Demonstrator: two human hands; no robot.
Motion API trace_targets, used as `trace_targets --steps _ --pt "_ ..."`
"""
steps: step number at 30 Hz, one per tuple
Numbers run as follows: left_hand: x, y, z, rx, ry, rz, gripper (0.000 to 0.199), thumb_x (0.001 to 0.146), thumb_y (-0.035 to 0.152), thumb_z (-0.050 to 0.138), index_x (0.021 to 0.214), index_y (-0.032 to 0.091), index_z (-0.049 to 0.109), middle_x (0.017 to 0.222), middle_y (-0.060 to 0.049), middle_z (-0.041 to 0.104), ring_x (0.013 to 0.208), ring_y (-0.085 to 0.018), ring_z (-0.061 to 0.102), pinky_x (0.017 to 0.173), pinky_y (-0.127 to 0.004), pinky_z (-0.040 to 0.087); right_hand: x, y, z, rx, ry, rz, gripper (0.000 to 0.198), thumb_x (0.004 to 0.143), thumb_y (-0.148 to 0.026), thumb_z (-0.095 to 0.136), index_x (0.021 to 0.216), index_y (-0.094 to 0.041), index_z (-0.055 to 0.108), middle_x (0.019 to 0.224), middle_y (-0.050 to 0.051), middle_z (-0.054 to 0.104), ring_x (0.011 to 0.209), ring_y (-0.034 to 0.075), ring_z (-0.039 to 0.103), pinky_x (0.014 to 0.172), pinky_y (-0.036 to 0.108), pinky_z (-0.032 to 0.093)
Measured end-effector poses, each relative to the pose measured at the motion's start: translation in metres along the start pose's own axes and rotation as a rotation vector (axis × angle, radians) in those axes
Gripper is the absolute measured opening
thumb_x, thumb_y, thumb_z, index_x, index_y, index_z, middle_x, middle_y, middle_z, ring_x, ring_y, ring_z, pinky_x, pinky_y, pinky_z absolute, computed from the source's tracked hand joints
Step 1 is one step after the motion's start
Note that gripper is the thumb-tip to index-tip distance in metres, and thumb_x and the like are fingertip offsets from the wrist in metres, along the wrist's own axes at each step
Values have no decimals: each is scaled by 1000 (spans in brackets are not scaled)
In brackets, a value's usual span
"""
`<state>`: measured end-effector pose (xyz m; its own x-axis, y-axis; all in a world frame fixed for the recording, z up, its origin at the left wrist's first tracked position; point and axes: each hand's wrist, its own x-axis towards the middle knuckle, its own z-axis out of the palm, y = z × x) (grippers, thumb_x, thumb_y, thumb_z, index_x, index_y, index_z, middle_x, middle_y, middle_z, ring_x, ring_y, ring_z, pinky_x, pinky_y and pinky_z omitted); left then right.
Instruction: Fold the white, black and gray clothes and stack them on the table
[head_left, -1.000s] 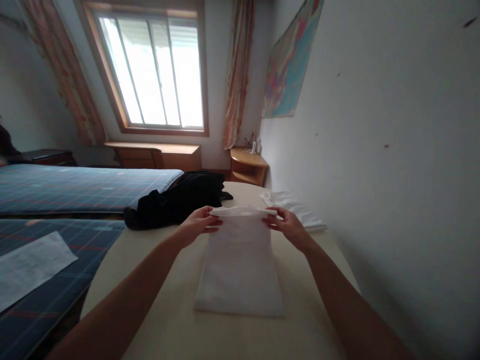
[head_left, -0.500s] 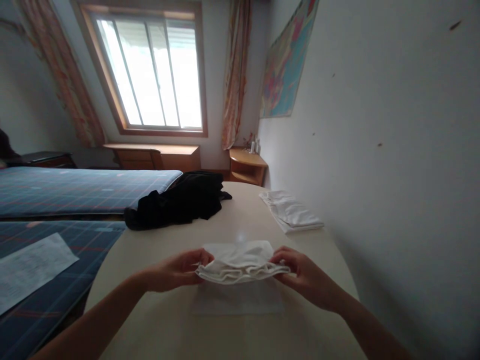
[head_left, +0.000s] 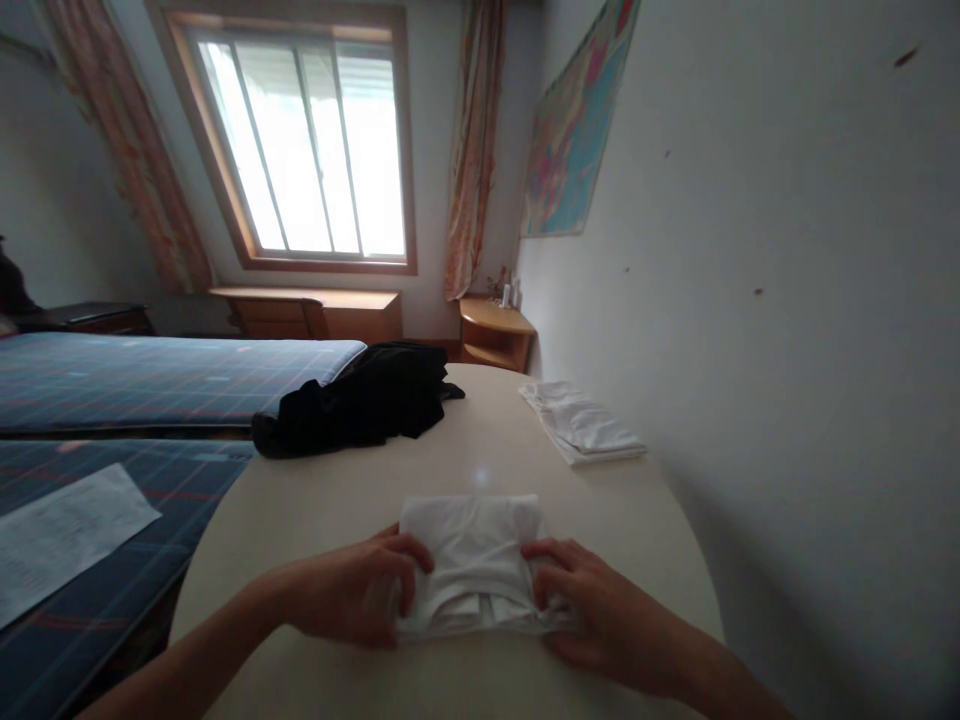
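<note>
White garment (head_left: 471, 540) lies on table (head_left: 337, 515) before us, far end just brought over near end: shorter bundle, 1 fold made, we judge. Left hand (head_left: 349, 590), right hand (head_left: 611, 620) half-curled at 2 sides; pinching or not, we cannot tell. Corner shelf (head_left: 499, 318) bears small white items (head_left: 507, 296).

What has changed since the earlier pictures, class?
The left hand and right hand drew the far end of the white cloth nearer, folding it over; both remain at its sides. The black cloth and second white cloth stayed put.
</note>
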<state>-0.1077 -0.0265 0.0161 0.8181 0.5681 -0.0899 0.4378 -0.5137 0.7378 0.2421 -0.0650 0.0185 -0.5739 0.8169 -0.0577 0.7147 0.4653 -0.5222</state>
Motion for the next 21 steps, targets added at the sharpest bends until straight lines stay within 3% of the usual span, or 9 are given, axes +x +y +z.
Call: trace_targets --steps 3,6,7,9,11,14,17,21 --pt "4 5 -10 70 114 -51 17 89 38 63 92 24 72 121 -4 64 116 -22 55 105 -36 40 7 -8 -6 -114 31 21 20 76 -45 75 83 -27 70 132 6 62 129 34 48 106 51 38" --pt "23 7 -9 270 464 -175 29 93 39 56 75 21 70 96 -6 69 102 -23 59 98 -39 44 27 -18 -3 -211 176 30 24 88 -45 64 77 -25 71 124 6 66 135 33 42 111 53 33" --pt "32 6 -5 331 584 -207 29 93 38 54 75 21 70 93 -7 69 100 -24 60 98 -40 44 36 -21 1 -228 225 17 21 91 -42 61 84 -25 73 126 6 66 137 32 40 113 52 31" --pt "50 2 10 392 733 -219 24 94 32 50 93 21 71 109 -9 69 108 -25 59 102 -42 44 52 -23 13 -242 283 -24 27 93 -40 56 110 -25 70 138 7 58 143 30 32 117 50 25" --pt "63 -5 31 404 701 -179 36 95 28 45 127 22 61 142 -10 54 130 -26 50 110 -43 40 63 -21 28 -245 259 -60 49 94 -45 53 139 -24 53 153 8 43 148 30 24 120 51 19" --pt "72 -18 58 486 514 -208 56 96 35 43 150 19 38 160 -11 31 149 -30 23 119 -52 26 69 -12 48 -246 147 -51 75 93 -58 48 156 -27 25 163 7 24 151 34 12 121 56 12" --pt "71 -24 69 536 392 -269 62 99 43 37 155 19 27 164 -10 20 151 -31 8 121 -54 16 65 -7 58 -250 92 -5 78 92 -64 45 157 -29 22 165 6 16 151 36 5 120 59 8" --pt "71 -26 65 569 385 -270 63 100 46 32 156 18 25 164 -11 16 152 -31 4 121 -52 16 64 -7 60 -256 97 20 85 87 -74 44 156 -28 26 164 7 19 150 39 6 119 61 8"
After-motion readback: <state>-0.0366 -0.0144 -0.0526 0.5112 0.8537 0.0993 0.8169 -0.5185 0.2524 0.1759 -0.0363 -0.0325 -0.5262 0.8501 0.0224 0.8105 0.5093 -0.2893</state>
